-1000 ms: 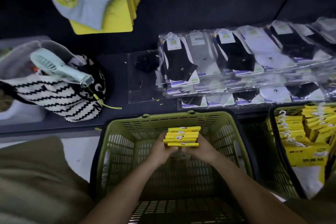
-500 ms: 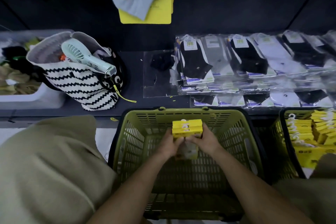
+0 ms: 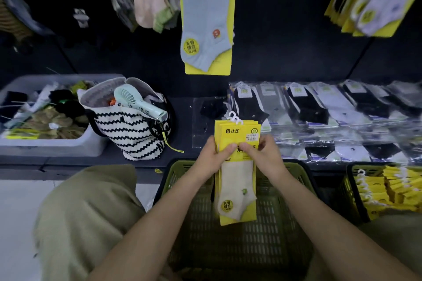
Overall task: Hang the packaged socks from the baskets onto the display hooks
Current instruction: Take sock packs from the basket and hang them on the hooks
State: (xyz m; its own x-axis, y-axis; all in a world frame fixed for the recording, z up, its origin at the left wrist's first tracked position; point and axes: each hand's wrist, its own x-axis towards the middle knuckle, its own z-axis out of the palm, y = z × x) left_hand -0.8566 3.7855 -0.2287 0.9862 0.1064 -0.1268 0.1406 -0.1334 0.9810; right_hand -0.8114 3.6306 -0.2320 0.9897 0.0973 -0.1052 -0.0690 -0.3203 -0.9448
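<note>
Sock packs held upright above the green basket.
Left hand (image 3: pixel 213 158) and right hand (image 3: pixel 262 156) have fingers clamped on the sock packs (image 3: pixel 237 173) over the green basket (image 3: pixel 294 212); their white hangers point up.

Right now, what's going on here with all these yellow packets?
A person is stocking a sock display. Their left hand and right hand both grip a stack of yellow sock packs, held upright above a green basket, white hangers at the top. None of this stack is on a hook yet. A blue sock pack already hangs on the wall above, and a second basket to the right holds more yellow packs.
</note>
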